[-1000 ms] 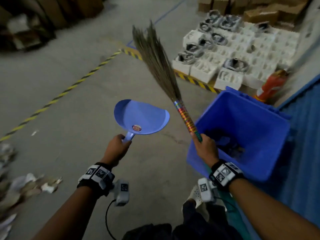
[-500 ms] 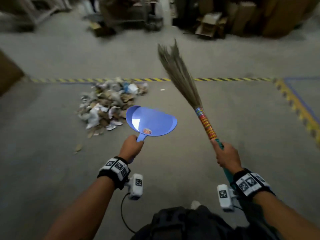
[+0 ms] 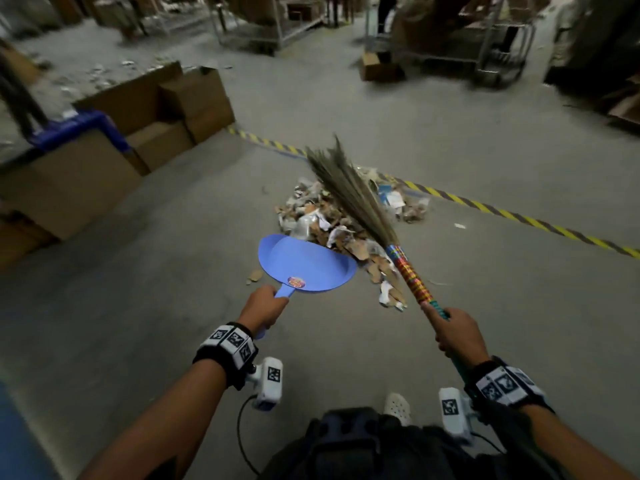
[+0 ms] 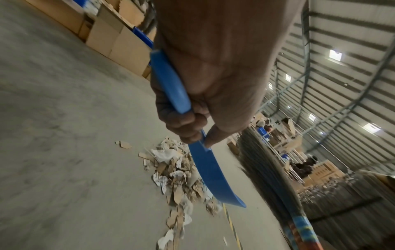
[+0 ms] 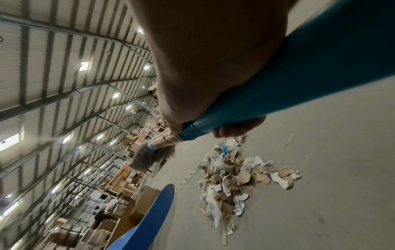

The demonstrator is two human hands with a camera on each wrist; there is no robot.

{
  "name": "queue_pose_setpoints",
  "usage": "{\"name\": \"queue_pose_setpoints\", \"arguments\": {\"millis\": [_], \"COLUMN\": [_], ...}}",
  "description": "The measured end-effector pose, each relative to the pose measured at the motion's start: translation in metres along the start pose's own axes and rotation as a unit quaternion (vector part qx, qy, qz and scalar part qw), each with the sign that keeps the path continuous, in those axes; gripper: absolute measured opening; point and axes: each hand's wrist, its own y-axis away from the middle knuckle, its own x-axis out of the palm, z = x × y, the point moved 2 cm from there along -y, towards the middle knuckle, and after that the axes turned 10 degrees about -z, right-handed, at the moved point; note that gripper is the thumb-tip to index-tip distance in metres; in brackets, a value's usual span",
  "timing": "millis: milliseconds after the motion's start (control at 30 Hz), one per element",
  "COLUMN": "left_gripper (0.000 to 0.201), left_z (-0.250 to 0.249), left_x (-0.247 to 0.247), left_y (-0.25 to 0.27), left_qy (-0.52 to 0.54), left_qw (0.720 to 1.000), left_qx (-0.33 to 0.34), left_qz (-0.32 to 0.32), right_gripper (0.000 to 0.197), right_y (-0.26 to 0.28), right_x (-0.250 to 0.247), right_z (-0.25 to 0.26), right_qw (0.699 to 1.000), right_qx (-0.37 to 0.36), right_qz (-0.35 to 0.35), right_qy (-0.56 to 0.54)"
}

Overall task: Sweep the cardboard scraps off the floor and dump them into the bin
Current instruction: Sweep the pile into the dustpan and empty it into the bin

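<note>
A pile of cardboard and paper scraps point(image 3: 346, 220) lies on the grey concrete floor by a yellow-black stripe. My left hand point(image 3: 261, 311) grips the handle of an empty blue dustpan point(image 3: 304, 263), held in the air at the pile's near-left edge; the same dustpan point(image 4: 211, 175) shows edge-on in the left wrist view. My right hand point(image 3: 457, 336) grips the teal handle of a grass broom point(image 3: 360, 199), its bristles raised over the scraps point(image 5: 230, 179). The broom point(image 5: 235, 116) runs under my palm. The bin is not in view.
Large cardboard boxes point(image 3: 156, 109) and a blue frame point(image 3: 72, 128) stand at the left. Metal carts and more boxes point(image 3: 446, 36) fill the far aisle. Hazard tape point(image 3: 502, 216) crosses the floor behind the pile. My white shoe point(image 3: 398, 405) shows below.
The view has swung away from the blue bin and onto the scrap pile. The pile is now close in front, with the dustpan and broom held over its near side.
</note>
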Motion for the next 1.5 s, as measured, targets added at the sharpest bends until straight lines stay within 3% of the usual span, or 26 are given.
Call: {"name": "queue_pose_setpoints", "arguments": {"millis": [233, 533, 833, 1033, 1200, 1333, 1500], "left_gripper": [0.012, 0.009, 0.031, 0.011, 0.023, 0.017, 0.02], "left_z": [-0.05, -0.03, 0.064, 0.134, 0.208, 0.271, 0.342], "left_x": [-0.011, -0.052, -0.114, -0.147, -0.154, -0.148, -0.119], "left_y": [-0.084, -0.182, -0.339, -0.445, -0.515, -0.56, -0.601], "left_qy": [0.008, 0.014, 0.02, 0.034, 0.024, 0.015, -0.015], "left_qw": [0.998, 0.985, 0.957, 0.941, 0.936, 0.93, 0.918], "left_qx": [-0.059, -0.165, -0.29, -0.334, -0.347, -0.362, -0.388], "left_qz": [-0.027, -0.046, 0.027, 0.04, 0.046, 0.058, 0.082], "right_gripper": [0.053, 0.051, 0.048, 0.053, 0.053, 0.056, 0.054], "right_y": [-0.118, -0.215, -0.289, -0.323, -0.343, -0.364, -0.397], "right_x": [0.017, 0.094, 0.282, 0.432, 0.542, 0.626, 0.72], "right_z": [0.047, 0.137, 0.248, 0.298, 0.294, 0.274, 0.207], "right_qw": [0.998, 0.986, 0.941, 0.894, 0.858, 0.817, 0.764], "right_qx": [-0.01, -0.041, -0.098, -0.072, -0.051, -0.107, -0.217], "right_qz": [0.055, 0.134, 0.231, 0.316, 0.372, 0.398, 0.398], "right_qy": [-0.001, 0.085, 0.228, 0.309, 0.352, 0.403, 0.459]}}
